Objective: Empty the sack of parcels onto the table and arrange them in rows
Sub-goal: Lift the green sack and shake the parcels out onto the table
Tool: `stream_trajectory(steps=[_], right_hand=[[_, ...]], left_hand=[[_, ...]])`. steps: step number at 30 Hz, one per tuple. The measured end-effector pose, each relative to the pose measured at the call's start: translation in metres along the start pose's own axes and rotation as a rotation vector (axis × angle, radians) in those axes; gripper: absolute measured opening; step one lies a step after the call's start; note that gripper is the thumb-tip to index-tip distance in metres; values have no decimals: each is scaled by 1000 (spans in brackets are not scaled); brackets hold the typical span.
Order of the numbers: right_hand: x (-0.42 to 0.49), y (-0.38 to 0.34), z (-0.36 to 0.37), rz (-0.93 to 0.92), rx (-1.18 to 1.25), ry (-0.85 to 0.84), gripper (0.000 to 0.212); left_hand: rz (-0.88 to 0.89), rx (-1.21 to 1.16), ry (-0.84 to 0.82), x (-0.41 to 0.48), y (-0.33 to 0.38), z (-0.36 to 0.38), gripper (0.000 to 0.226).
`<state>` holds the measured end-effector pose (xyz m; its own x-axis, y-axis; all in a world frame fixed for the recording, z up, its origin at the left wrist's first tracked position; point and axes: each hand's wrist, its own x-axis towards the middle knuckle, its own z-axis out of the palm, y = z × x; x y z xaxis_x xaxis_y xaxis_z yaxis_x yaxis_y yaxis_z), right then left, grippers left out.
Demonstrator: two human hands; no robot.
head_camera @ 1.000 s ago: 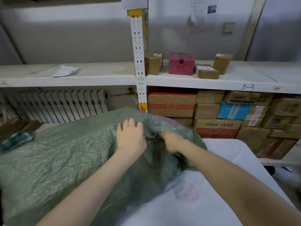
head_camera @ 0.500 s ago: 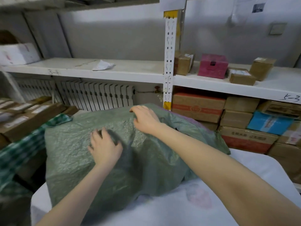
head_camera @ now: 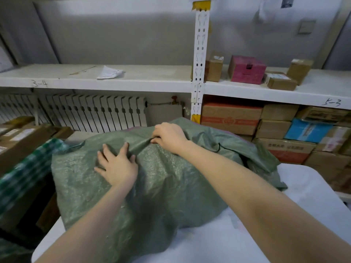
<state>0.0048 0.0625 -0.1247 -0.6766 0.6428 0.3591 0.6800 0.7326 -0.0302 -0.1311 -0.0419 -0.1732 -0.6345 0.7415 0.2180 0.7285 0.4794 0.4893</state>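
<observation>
White tabletop [head_camera: 237, 243] is carrying the green woven sack [head_camera: 161, 196], which is lying bulging across the far left corner, its left flank seeming to hang past the left edge. No parcels are showing yet; they are presumably all inside.

The main risk, as I judge it, is coming from that overhang. If the sack is tipped or dragged while its weight is sitting so near the left edge, the load could be sliding off toward the floor instead of spilling onto the free surface at the right. A second risk is lying in the thin, slippery weave: a pull on a small fold could be slipping out of the grip, or jerking free all at once and scattering parcels over the near edge. Where the mouth is lying I cannot tell, so lifting the wrong end could be trapping everything inside.

Left hand [head_camera: 117, 168] is resting flat on top of the sack, its fingers [head_camera: 124, 149] spread wide and pressing the fabric, holding nothing. Right hand [head_camera: 169, 137] is sitting further back on the crest, its fingers [head_camera: 158, 130] curled tight and pinching a ridge of the weave.
</observation>
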Motion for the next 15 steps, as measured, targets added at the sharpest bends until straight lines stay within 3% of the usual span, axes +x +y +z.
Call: stream_trajectory(steps=[3, 7, 9, 11, 13, 15], right_hand=[[-7, 2, 0, 68, 107, 98, 25], [-16, 7, -3, 225, 440, 122, 20], [-25, 14, -6, 253, 494, 88, 20], [-36, 28, -5, 301, 377, -49, 44], [-52, 49, -8, 467, 300, -170, 74], [-67, 67, -11, 604, 305, -206, 88]], left_hand=[[39, -174, 97, 6, 5, -1, 23], [-22, -401, 116, 25, 29, -11, 22], [9, -551, 120, 32, 48, -22, 26], [66, -633, 109, 37, 68, -35, 32], [154, -632, 109, 38, 91, -51, 35], [269, -616, 93, 35, 117, -61, 37]])
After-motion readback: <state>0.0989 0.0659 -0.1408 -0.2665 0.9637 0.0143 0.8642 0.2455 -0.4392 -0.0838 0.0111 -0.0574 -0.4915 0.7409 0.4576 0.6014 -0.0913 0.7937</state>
